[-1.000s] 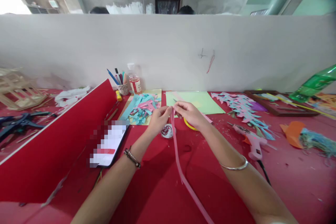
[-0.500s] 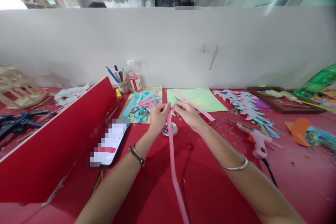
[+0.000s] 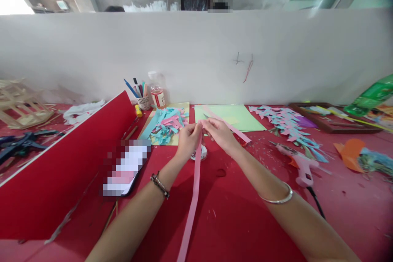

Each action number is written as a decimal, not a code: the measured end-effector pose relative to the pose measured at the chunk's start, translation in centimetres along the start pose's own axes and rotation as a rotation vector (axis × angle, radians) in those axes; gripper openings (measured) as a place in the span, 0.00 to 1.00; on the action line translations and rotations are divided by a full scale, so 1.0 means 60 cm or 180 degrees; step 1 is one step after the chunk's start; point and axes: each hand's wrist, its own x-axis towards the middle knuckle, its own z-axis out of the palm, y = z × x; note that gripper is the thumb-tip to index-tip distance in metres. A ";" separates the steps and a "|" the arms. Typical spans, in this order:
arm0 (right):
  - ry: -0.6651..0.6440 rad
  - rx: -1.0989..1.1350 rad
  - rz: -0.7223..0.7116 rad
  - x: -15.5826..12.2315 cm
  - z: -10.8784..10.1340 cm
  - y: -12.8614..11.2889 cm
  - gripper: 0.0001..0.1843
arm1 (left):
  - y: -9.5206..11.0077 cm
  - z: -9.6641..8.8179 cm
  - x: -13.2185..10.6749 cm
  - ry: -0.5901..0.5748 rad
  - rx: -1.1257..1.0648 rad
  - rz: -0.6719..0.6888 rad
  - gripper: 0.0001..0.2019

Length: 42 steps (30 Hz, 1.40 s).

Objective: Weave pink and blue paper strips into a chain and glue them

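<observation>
Both hands are meeting over the middle of the tabletop (image 3: 236, 225). The left hand (image 3: 188, 140) and the right hand (image 3: 220, 134) are each pinching closed on the pink paper strip (image 3: 194, 184), fingertips almost touching one another at the top of it. From that pinch the strip is hanging straight down between the two forearms, running toward the person and out of the bottom of the view. A second pink length is lying behind the right hand, slanting away to its right across the edge of the green sheet (image 3: 242, 115); whether it is part of the same strip is hard to tell.

Just under the hands, a small round roll (image 3: 199, 155) is sitting on the tabletop, partly hidden by the left hand's fingers. Beyond the left hand, a heap of blue and pink paper cuttings (image 3: 167, 124) is lying on a yellowish sheet, and farther back a pen cup (image 3: 143, 100) and a bottle (image 3: 157, 95) are standing side by side. To the left of the left wrist, with its beaded bracelet (image 3: 159, 185), a phone (image 3: 125, 168) is lying beside the red board (image 3: 61, 168). Out to the right of the right arm, past the bangle (image 3: 278, 199), a pink glue gun (image 3: 299, 164) is resting on its side.
</observation>
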 end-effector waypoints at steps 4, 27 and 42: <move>0.0039 -0.0357 -0.0216 -0.002 0.001 0.000 0.17 | 0.004 -0.002 0.002 0.0053 -0.0009 -0.0037 0.19; 0.0093 -0.0320 -0.0305 -0.008 -0.005 -0.014 0.15 | 0.023 -0.010 0.001 0.0486 0.0091 -0.0200 0.18; -0.0074 -0.0294 -0.0121 -0.010 0.006 -0.015 0.20 | 0.013 -0.008 0.000 0.0546 0.0460 0.0279 0.17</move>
